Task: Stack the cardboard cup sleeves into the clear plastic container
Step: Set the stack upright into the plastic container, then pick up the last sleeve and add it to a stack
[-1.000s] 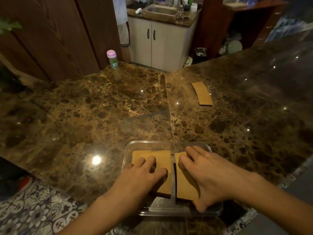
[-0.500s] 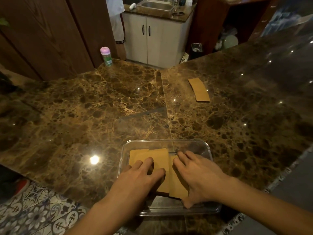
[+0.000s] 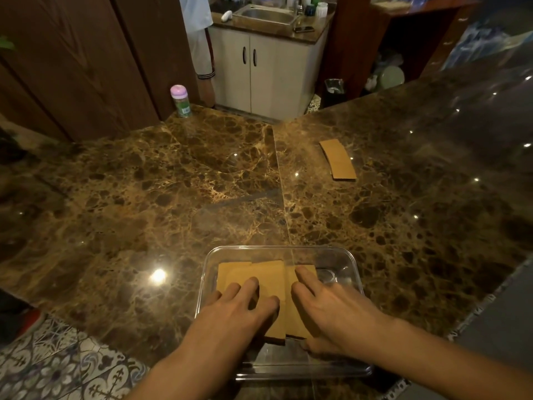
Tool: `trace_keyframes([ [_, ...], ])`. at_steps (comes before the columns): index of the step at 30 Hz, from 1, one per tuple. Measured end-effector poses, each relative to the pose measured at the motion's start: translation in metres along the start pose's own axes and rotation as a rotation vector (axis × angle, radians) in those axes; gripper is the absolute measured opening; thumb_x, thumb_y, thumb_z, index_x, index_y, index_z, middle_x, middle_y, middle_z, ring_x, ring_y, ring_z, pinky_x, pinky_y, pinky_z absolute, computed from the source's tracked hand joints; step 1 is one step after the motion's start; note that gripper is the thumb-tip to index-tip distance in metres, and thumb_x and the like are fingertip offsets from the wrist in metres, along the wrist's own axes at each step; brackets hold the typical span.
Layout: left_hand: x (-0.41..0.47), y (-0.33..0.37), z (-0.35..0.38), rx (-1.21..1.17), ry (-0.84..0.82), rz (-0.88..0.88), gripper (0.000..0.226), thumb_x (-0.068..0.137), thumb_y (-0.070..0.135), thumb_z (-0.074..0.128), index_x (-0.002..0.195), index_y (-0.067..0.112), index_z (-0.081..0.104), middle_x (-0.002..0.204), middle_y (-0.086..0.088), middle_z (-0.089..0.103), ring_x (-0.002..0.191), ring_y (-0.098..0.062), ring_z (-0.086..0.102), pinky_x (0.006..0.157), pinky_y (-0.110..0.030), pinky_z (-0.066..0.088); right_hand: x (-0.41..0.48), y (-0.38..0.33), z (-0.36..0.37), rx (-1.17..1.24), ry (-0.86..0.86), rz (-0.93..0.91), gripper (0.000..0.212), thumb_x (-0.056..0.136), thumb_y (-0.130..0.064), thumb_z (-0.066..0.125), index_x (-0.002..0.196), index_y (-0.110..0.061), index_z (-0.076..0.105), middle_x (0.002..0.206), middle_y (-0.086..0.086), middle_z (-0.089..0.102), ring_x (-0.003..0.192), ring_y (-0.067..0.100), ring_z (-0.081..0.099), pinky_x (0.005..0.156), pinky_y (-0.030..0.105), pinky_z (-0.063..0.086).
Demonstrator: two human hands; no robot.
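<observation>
A clear plastic container (image 3: 350,262) sits at the counter's near edge. Flat brown cardboard sleeves (image 3: 271,277) lie inside it, side by side and partly overlapping. My left hand (image 3: 236,316) rests with spread straight fingers on the left sleeves. My right hand (image 3: 331,310) presses flat on the right sleeve, thumb at the sleeve's near end. Another small stack of cardboard sleeves (image 3: 338,159) lies on the counter at the far right, apart from both hands.
The dark marble counter (image 3: 173,197) runs wide to left and right. A pink-capped bottle (image 3: 180,101) stands at its far edge. Beyond are white cabinets with a sink (image 3: 266,14) and a person's sleeve (image 3: 199,33). Tiled floor (image 3: 57,370) lies lower left.
My right hand slid the right sleeve leftward until it meets the left sleeves. My left hand stayed pressed on its sleeves. The view shifted slightly.
</observation>
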State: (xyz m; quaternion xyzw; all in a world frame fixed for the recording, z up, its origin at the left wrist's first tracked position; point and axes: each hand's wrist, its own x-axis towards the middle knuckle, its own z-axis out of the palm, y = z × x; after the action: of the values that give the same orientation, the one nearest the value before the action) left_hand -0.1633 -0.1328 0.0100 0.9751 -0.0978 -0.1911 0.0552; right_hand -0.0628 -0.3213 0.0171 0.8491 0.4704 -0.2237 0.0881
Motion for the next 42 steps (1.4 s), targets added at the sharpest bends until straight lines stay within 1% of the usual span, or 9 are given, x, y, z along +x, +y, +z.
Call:
trace_keyframes([
  [5,0.008,-0.006,-0.011,-0.033,-0.081,0.020,0.068,0.096,0.041,0.061,0.149,0.045,0.018,0.159,-0.002,0.013,0.141,-0.025,0.025,0.105,-0.042,0.040,-0.004,0.000,-0.022,0.033,-0.003,-0.025,0.087,0.084,-0.074,0.064,0.140,-0.009,0.050,0.147,0.009,0.029,0.122,0.027,0.045,0.099,0.043,0.046],
  [9,0.014,-0.017,-0.033,-0.103,-0.162,0.048,0.059,0.085,0.068,0.063,0.136,0.046,0.041,0.139,0.005,0.031,0.127,-0.020,0.038,0.094,-0.037,0.044,-0.001,0.011,-0.053,0.296,0.120,-0.014,0.050,0.087,-0.075,0.060,0.108,-0.029,0.065,0.101,-0.016,0.050,0.084,0.000,0.047,0.073,0.021,0.042],
  [13,0.030,-0.022,-0.056,-0.126,-0.026,0.046,0.052,0.089,0.075,0.049,0.129,0.042,0.051,0.127,0.012,0.052,0.115,-0.014,0.056,0.091,-0.036,0.051,0.029,0.060,-0.070,0.629,0.447,0.253,0.030,0.091,-0.059,0.067,0.086,-0.030,0.066,0.075,-0.010,0.065,0.067,0.003,0.062,0.060,0.018,0.052],
  [18,0.049,-0.021,-0.083,-0.348,0.257,0.077,0.047,0.094,0.072,0.047,0.128,0.042,0.058,0.115,0.026,0.060,0.100,0.005,0.058,0.083,-0.025,0.053,0.103,0.152,-0.082,0.601,0.619,0.577,0.039,0.091,-0.053,0.073,0.108,-0.019,0.065,0.095,-0.002,0.069,0.091,0.019,0.066,0.068,0.025,0.045],
  [22,0.065,-0.022,-0.092,-0.485,0.345,0.087,0.046,0.091,0.073,0.045,0.119,0.041,0.064,0.106,0.025,0.064,0.094,0.008,0.059,0.077,-0.024,0.054,0.155,0.211,-0.080,0.595,0.557,0.832,0.075,0.083,-0.061,0.076,0.135,-0.011,0.057,0.132,0.014,0.066,0.125,0.035,0.060,0.097,0.040,0.050],
  [25,0.074,-0.025,-0.094,-0.536,0.373,0.076,0.039,0.093,0.069,0.050,0.115,0.041,0.064,0.102,0.025,0.064,0.093,0.007,0.059,0.073,-0.017,0.051,0.179,0.228,-0.080,0.631,0.519,0.947,0.087,0.078,-0.064,0.080,0.141,-0.011,0.052,0.136,0.016,0.064,0.127,0.037,0.060,0.100,0.043,0.052],
  [28,0.081,-0.032,-0.094,-0.566,0.380,0.060,0.034,0.093,0.066,0.054,0.115,0.042,0.065,0.102,0.025,0.064,0.094,0.006,0.060,0.073,-0.015,0.049,0.194,0.231,-0.084,0.626,0.496,0.995,0.084,0.079,-0.060,0.082,0.139,-0.008,0.054,0.135,0.017,0.063,0.127,0.037,0.060,0.097,0.043,0.053],
  [34,0.091,-0.039,-0.089,-0.601,0.376,0.041,0.033,0.093,0.066,0.055,0.115,0.044,0.065,0.099,0.025,0.064,0.093,0.005,0.061,0.075,-0.019,0.051,0.196,0.241,-0.095,0.540,0.466,1.035,0.068,0.081,-0.047,0.087,0.131,-0.008,0.063,0.133,0.016,0.065,0.126,0.036,0.061,0.096,0.043,0.054],
  [42,0.105,-0.037,-0.080,-0.712,0.363,0.024,0.028,0.093,0.059,0.061,0.109,0.037,0.069,0.101,0.020,0.068,0.093,0.002,0.064,0.078,-0.029,0.055,0.185,0.244,-0.094,0.559,0.419,1.005,0.077,0.068,-0.054,0.093,0.122,-0.007,0.067,0.124,0.016,0.070,0.119,0.035,0.066,0.090,0.042,0.057],
])
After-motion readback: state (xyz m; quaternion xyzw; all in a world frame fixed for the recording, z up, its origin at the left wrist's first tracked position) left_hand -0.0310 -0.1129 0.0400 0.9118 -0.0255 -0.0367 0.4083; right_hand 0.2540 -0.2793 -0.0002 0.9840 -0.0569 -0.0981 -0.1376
